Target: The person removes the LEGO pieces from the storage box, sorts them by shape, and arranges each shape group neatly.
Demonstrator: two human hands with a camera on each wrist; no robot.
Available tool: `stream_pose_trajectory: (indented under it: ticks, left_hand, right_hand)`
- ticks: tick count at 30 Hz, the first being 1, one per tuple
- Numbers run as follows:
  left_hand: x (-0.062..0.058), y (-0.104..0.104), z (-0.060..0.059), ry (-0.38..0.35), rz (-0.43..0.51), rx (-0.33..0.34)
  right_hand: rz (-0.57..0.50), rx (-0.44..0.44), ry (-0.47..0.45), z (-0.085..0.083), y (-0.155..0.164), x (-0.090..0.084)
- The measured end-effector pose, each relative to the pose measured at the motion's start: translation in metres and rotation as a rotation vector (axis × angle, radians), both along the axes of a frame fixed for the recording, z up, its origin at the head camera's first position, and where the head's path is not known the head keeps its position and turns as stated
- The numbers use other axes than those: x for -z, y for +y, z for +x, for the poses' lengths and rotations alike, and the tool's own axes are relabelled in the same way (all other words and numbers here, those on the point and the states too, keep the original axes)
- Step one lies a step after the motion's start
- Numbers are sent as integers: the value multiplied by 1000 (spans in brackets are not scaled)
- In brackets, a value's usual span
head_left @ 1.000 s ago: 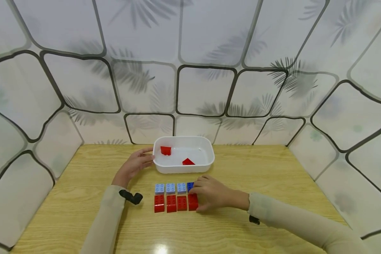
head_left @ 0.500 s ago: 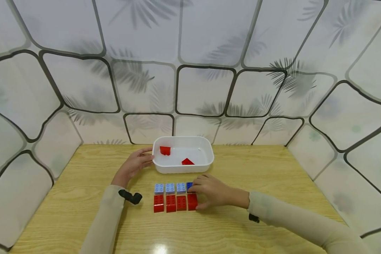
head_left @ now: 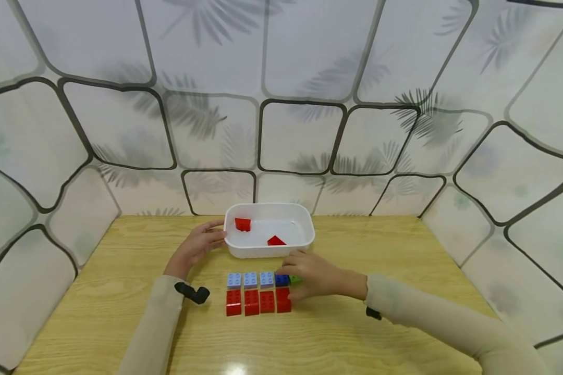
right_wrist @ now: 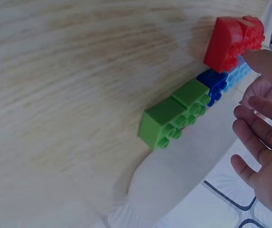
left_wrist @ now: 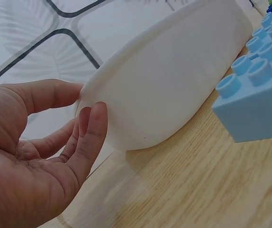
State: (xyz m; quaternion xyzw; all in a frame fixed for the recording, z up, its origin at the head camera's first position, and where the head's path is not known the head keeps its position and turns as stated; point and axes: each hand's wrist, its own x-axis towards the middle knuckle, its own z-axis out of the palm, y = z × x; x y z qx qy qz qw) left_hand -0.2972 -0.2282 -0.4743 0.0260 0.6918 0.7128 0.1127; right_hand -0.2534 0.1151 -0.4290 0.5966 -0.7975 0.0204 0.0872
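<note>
My left hand (head_left: 194,250) touches the left end of a white plastic tub (head_left: 269,252); the left wrist view shows its fingertips against the wall and rim. Two red toy bricks lie inside, one a red brick (head_left: 243,224) at the left. Over the right end of two brick rows hovers my right hand (head_left: 316,275), its fingers spread and holding nothing. The back row has light blue bricks (head_left: 250,280), a dark blue brick (head_left: 281,279) and two green bricks (right_wrist: 162,116), partly hidden in the head view. Several red bricks (head_left: 251,303) form the front row; my right thumb is beside the last one.
A light wooden table (head_left: 206,338) carries everything. Behind it and at both sides stands a pale patterned wall covering (head_left: 220,140). The tub sits just behind the brick rows.
My right hand has shifted slightly back and uncovered more of the dark blue brick and part of a green one. The left hand stays at the tub. The head view has tilted slightly.
</note>
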Motion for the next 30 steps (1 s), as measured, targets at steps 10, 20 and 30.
stream_pose_trajectory:
  ticks: [10,20,30]
  left_hand:
    - [3,0,-2,5,17,2]
    - [5,-1,-2,-3,22,-7]
    - [4,1,-1,-13,3,-14]
  right_hand:
    - [-46,-49,199,-14,-10,-19]
    - [-64,-27,233,-35,-27,-39]
    - [-8,47,258,-67,-50,-52]
